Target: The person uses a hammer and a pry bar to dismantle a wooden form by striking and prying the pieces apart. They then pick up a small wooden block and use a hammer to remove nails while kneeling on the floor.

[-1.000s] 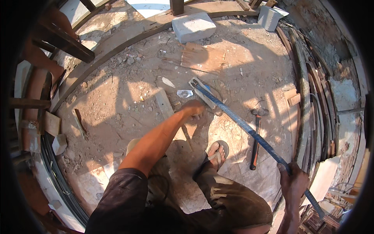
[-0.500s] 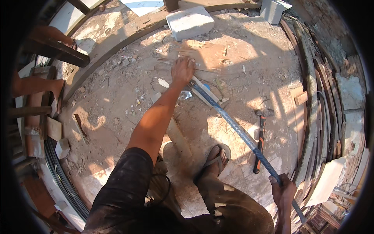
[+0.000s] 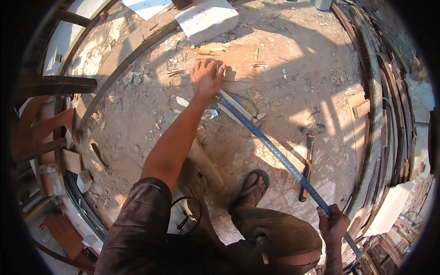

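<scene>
My right hand, at the lower right, is closed around a long grey-blue ribbed metal bar. The bar runs diagonally up to the left, its far end just below my left hand. That hand is stretched forward over the dirt ground, palm down, with its fingers apart and nothing seen in it. Beside the bar's far end lie a narrow pale wood strip and a crumpled clear plastic piece. A hammer with a black and orange handle lies right of the bar.
A white block sits at the far side near a curved-looking timber beam. Long planks are stacked along the right. Black cables run at the lower left. Another person's leg shows on the left. My sandaled foot stands near the middle.
The view has shifted slightly. My left hand's fingers now look more spread and lifted above the bar's far end. My right hand keeps its hold on the bar.
</scene>
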Tool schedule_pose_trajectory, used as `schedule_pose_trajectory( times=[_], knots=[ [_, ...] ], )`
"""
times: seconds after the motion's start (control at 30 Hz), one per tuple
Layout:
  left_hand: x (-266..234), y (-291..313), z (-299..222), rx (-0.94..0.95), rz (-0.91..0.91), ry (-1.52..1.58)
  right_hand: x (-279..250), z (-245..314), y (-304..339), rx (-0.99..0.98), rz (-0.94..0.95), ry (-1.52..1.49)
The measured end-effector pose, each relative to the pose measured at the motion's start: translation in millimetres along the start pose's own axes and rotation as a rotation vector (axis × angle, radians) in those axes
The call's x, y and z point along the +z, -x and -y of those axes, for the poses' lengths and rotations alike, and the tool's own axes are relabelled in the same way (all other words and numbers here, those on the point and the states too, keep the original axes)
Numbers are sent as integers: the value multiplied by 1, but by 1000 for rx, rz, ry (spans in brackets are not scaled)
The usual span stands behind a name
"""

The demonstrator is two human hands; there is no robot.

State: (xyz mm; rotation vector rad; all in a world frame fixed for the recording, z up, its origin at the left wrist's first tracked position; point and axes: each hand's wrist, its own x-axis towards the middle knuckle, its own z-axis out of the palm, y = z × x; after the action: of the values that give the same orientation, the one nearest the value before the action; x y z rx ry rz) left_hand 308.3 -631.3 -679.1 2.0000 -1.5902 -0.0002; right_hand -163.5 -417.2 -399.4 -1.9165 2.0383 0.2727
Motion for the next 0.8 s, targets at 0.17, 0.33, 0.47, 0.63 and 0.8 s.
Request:
schedule_pose_trajectory(
  times=[0.17,0.33,0.47,0.63,0.8],
  knots=[
    [3,-9,3,10,-16,-70,43,-23,-9,-96,44,-11],
    [21,-32,-15,9,84,-106,61,-44,-32,-139,-58,27],
    [11,-27,-5,29,138,-140,57,-15,0,-18,-6,-21],
    [7,-23,-11,73,92,-157,116,-29,26,-10,-46,-143],
    [2,-25,-14,56,92,-102,166,-42,14,23,-56,-192]
  ],
)
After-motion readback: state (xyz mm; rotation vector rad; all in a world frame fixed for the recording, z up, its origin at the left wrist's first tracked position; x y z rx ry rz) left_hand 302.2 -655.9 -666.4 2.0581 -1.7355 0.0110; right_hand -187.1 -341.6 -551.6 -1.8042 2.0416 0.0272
